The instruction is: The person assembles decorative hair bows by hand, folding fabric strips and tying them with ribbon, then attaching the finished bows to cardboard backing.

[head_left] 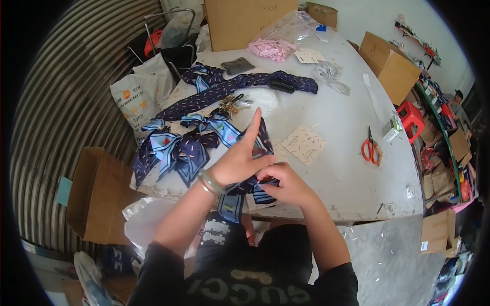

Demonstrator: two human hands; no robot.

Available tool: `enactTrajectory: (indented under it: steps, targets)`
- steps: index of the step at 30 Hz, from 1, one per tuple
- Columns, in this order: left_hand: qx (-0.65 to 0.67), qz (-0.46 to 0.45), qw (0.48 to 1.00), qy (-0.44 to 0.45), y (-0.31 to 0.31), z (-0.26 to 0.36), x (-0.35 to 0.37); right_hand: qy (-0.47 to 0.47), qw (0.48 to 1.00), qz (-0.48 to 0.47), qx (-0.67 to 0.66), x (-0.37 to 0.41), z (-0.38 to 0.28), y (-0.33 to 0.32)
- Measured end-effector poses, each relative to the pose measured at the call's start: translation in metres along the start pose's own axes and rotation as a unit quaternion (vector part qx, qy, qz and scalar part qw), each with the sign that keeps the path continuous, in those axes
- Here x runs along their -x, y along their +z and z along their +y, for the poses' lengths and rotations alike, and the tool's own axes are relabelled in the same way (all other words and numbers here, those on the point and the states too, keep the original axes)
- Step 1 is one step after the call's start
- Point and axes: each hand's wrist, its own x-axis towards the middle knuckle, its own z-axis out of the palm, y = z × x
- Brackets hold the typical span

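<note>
My left hand [240, 162] is over a navy and light-blue patterned scarf [230, 206] at the table's front edge, its index finger stretched forward and the other fingers partly hidden. Close beside it, my right hand [287, 184] has its thumb and fingers pinched on the same fabric. Several similar scarves with bows [191, 150] lie to the left. A patterned card [304, 144] rests on the table to the right of my hands. Beyond them are a bunch of keys [230, 105] and a long navy scarf [204, 99] with a black case [281, 86] on it.
Red-handled scissors [369, 148] and a small box [392, 128] are on the table's right side. Pink fabric [272, 50] and a large carton [245, 25] stand at the back. A red stool [410, 120] is beyond the right edge. A person [456, 104] is far right.
</note>
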Motion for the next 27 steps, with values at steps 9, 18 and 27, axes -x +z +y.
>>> enactTrajectory:
  steps: [9,18,27]
  targets:
    - [0.017,0.02,0.974,0.225,-0.003,0.02,0.013,0.079,0.992,0.053,-0.086,0.0,0.008,0.001]
    - [-0.143,0.058,0.942,0.297,-0.008,0.043,-0.019,0.063,0.989,0.042,-0.127,-0.023,-0.002,-0.004]
    - [-0.276,0.187,0.893,0.303,-0.024,0.026,-0.019,0.097,0.982,0.114,-0.117,-0.027,0.001,-0.005]
